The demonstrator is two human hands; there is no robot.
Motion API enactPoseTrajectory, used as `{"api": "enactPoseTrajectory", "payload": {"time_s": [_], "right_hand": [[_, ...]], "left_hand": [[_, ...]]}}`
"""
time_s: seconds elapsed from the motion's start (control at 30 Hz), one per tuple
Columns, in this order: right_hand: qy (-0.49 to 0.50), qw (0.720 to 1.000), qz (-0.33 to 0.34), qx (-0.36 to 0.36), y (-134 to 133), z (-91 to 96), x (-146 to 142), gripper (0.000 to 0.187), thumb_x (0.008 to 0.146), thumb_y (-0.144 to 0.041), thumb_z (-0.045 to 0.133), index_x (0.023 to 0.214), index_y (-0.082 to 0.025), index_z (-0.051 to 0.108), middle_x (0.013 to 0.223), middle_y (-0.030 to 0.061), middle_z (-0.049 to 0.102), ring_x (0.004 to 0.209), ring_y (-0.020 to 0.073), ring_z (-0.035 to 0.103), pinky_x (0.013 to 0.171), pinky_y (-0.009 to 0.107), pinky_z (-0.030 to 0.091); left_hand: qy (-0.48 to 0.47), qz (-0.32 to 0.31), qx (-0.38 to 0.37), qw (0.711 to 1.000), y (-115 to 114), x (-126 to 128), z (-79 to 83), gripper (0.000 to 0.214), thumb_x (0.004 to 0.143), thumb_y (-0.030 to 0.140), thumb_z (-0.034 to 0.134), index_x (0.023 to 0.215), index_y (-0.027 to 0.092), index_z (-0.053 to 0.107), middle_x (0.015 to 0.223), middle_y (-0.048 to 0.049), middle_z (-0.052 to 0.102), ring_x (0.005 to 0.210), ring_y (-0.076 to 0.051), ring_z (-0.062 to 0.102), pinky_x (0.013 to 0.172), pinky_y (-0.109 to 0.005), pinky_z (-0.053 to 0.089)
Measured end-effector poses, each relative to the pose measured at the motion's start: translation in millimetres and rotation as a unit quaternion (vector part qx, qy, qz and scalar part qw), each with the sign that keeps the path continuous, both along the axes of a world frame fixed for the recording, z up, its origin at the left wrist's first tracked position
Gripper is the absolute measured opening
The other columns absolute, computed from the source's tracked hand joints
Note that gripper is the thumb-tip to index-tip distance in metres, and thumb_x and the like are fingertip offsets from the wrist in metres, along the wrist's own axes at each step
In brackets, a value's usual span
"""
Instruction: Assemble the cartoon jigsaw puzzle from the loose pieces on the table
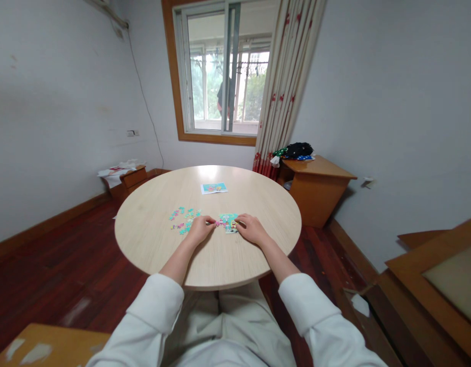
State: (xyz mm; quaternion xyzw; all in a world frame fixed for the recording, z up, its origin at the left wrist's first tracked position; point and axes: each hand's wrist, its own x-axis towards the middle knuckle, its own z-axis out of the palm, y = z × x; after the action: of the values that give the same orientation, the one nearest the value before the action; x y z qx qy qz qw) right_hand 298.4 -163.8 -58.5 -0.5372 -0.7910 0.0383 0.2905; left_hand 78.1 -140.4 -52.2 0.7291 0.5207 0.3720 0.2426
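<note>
On the round table, a partly joined jigsaw puzzle (230, 224) with cartoon figures on turquoise lies between my hands. My left hand (200, 229) is closed in a pinch at the puzzle's left edge, on a small pink puzzle piece (218, 223), partly hidden by the fingertips. Bent fingers of my right hand (253, 228) grip the right edge of the joined puzzle and cover part of it. Loose turquoise and pink puzzle pieces (185, 216) are scattered left of my left hand. Farther back lies a picture sheet (214, 188) with a similar cartoon print.
The pale round table (151, 239) has its near edge close to my lap. A wooden cabinet (315, 188) with dark cloth on top stands behind right. A wooden chair (418, 265) is at right. Beyond the window (204, 92), a person's dark outline shows.
</note>
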Motion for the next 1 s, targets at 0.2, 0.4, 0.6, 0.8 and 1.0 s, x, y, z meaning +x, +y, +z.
{"api": "enactPoseTrajectory", "payload": {"time_s": [0.2,0.4,0.6,0.8,1.0], "right_hand": [[0.007,1.0,0.002,0.008,0.3,-0.7,0.2,0.02,0.084,-0.022,0.056,0.099,-0.02,0.07,0.108,0.0071,0.068,0.101,0.0185,0.062,0.092,0.033,0.044],[0.007,1.0,0.004,0.008,1.3,-1.9,0.7,0.021,0.084,-0.022,0.056,0.1,-0.02,0.07,0.109,0.007,0.068,0.101,0.0186,0.062,0.091,0.033,0.044],[0.003,1.0,0.001,0.009,1.4,-1.7,0.7,0.02,0.085,-0.023,0.057,0.099,-0.021,0.07,0.108,0.007,0.068,0.101,0.0186,0.062,0.091,0.033,0.044],[0.011,1.0,0.003,0.01,0.3,-2.0,0.5,0.02,0.085,-0.022,0.056,0.099,-0.02,0.07,0.109,0.0068,0.068,0.101,0.0184,0.062,0.091,0.033,0.044],[0.003,1.0,0.001,0.012,1.1,-2.4,0.7,0.019,0.085,-0.023,0.057,0.099,-0.021,0.07,0.109,0.0067,0.068,0.101,0.0184,0.062,0.091,0.033,0.044]], "left_hand": [[0.005,0.008,0.0,1.0,1.3,-0.7,-1.3,0.008,0.07,0.014,0.068,0.073,0.017,0.075,0.079,-0.0072,0.074,0.077,-0.022,0.067,0.078,-0.032,0.048],[0.018,0.006,0.008,1.0,3.2,-0.3,-3.6,0.005,0.07,0.016,0.07,0.071,0.017,0.074,0.08,-0.0089,0.074,0.079,-0.023,0.066,0.079,-0.034,0.047],[0.011,0.005,0.003,1.0,4.1,0.1,-4.4,0.005,0.067,0.017,0.07,0.069,0.019,0.075,0.078,-0.007,0.074,0.079,-0.022,0.066,0.08,-0.033,0.047],[0.025,0.0,0.01,1.0,4.4,0.5,-5.3,0.006,0.068,0.017,0.069,0.07,0.018,0.075,0.081,-0.0086,0.075,0.08,-0.023,0.066,0.079,-0.032,0.047],[0.024,-0.005,0.007,1.0,3.3,0.4,-3.4,0.007,0.067,0.017,0.068,0.066,0.019,0.074,0.074,-0.0061,0.074,0.076,-0.022,0.066,0.077,-0.031,0.047]]}}
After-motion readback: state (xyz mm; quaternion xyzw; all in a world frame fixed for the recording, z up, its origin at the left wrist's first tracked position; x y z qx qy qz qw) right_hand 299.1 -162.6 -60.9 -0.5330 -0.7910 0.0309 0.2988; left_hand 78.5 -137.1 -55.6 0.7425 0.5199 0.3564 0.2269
